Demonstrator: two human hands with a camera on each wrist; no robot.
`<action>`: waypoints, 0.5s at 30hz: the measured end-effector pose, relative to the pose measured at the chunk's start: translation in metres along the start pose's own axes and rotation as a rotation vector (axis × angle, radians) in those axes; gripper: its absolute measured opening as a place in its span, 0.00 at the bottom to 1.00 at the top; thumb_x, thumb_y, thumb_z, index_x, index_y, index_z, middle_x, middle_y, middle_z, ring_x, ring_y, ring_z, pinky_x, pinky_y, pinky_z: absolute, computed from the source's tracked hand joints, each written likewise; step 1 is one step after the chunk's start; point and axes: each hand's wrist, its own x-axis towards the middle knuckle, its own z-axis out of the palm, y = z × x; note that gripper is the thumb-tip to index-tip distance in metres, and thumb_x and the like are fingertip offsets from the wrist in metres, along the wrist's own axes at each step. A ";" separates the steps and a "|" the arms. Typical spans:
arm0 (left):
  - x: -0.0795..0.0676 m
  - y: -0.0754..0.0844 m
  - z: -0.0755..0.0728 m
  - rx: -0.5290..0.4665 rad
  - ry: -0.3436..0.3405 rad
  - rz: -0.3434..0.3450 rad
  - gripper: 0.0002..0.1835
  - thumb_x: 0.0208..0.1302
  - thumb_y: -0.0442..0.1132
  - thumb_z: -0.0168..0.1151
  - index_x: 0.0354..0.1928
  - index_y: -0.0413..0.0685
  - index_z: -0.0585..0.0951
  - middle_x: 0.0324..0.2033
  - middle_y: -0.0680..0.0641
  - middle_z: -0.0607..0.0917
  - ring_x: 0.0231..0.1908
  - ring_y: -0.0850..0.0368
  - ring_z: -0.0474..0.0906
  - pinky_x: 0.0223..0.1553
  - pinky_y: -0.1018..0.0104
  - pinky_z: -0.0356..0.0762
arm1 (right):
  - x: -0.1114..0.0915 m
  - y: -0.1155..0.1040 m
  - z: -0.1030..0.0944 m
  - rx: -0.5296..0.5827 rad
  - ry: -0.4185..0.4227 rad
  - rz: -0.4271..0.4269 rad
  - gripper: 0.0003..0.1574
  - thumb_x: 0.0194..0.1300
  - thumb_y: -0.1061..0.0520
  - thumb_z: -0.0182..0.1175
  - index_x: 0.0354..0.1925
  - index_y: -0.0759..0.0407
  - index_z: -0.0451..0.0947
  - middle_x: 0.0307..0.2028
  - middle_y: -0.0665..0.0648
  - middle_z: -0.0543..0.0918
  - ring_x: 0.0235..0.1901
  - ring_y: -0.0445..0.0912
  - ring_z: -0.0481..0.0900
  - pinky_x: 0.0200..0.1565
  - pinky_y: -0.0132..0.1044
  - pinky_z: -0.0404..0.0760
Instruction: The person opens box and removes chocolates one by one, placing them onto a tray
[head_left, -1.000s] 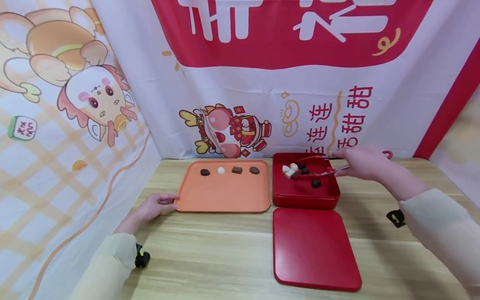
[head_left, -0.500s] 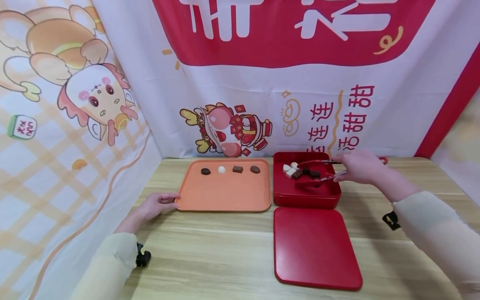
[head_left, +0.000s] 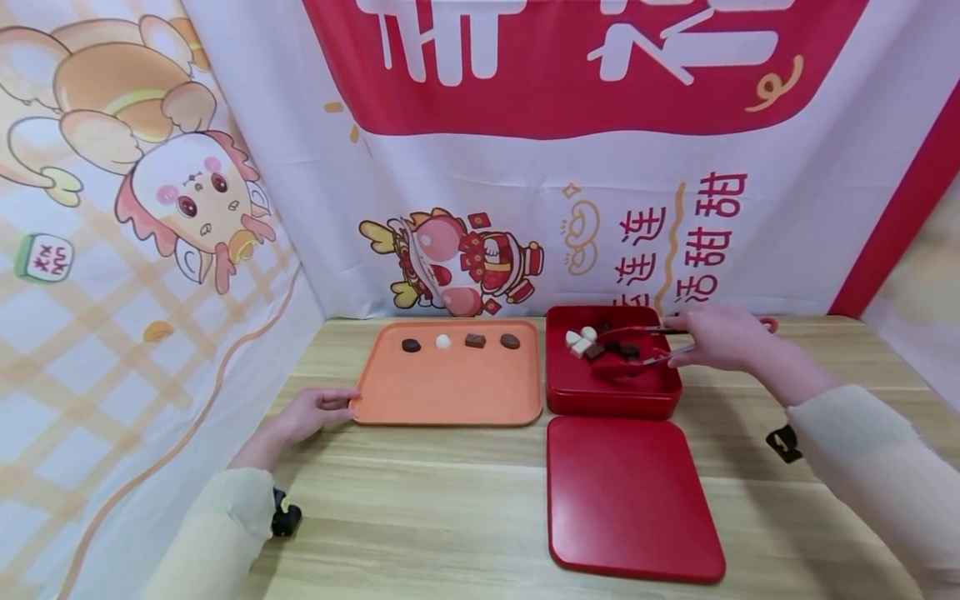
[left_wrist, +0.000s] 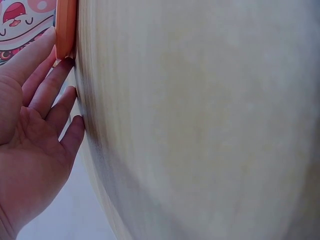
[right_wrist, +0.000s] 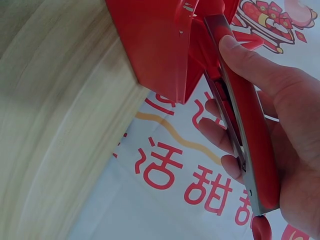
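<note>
My left hand [head_left: 307, 412] holds the left edge of an orange tray [head_left: 450, 392], thumb at its rim and the other fingers low by the table. Along the tray's far side lie several chocolates, among them a white one [head_left: 443, 342] and a square brown one [head_left: 475, 341]. My right hand [head_left: 716, 337] grips red-handled tongs [right_wrist: 250, 125]; their red tips reach down into a red box [head_left: 615, 403]. Inside are white pieces [head_left: 581, 347] and several dark chocolates [head_left: 595, 352]. Whether the tips pinch a chocolate is hard to tell.
A red lid [head_left: 630, 500] lies on the wooden table [head_left: 420, 508] in front of the box. Behind the table hangs a printed cloth [head_left: 465, 175], close to the box and tray. Another patterned cloth [head_left: 247, 375] stands along the left.
The tongs have shifted within the box, and their tips now sit lower among the dark chocolates on the right. My left hand and the tray have not visibly moved.
</note>
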 end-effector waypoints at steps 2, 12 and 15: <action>0.000 0.000 0.000 -0.002 -0.001 0.001 0.27 0.65 0.47 0.66 0.61 0.40 0.78 0.60 0.35 0.75 0.63 0.39 0.68 0.62 0.46 0.64 | -0.003 0.000 -0.001 0.005 0.001 -0.005 0.43 0.49 0.41 0.75 0.58 0.63 0.79 0.42 0.59 0.84 0.39 0.53 0.81 0.36 0.48 0.80; 0.000 0.002 0.000 -0.024 -0.002 -0.012 0.26 0.65 0.46 0.66 0.61 0.40 0.77 0.60 0.35 0.75 0.63 0.38 0.67 0.63 0.45 0.64 | -0.007 -0.002 -0.002 0.019 -0.006 -0.005 0.40 0.51 0.42 0.74 0.56 0.63 0.80 0.43 0.60 0.85 0.40 0.54 0.82 0.36 0.49 0.80; 0.000 0.001 0.001 -0.018 -0.002 -0.006 0.26 0.65 0.46 0.65 0.61 0.39 0.77 0.60 0.35 0.75 0.63 0.38 0.67 0.63 0.45 0.63 | -0.004 -0.002 0.001 0.019 -0.004 -0.011 0.38 0.52 0.43 0.73 0.56 0.63 0.80 0.43 0.60 0.85 0.40 0.54 0.82 0.37 0.51 0.80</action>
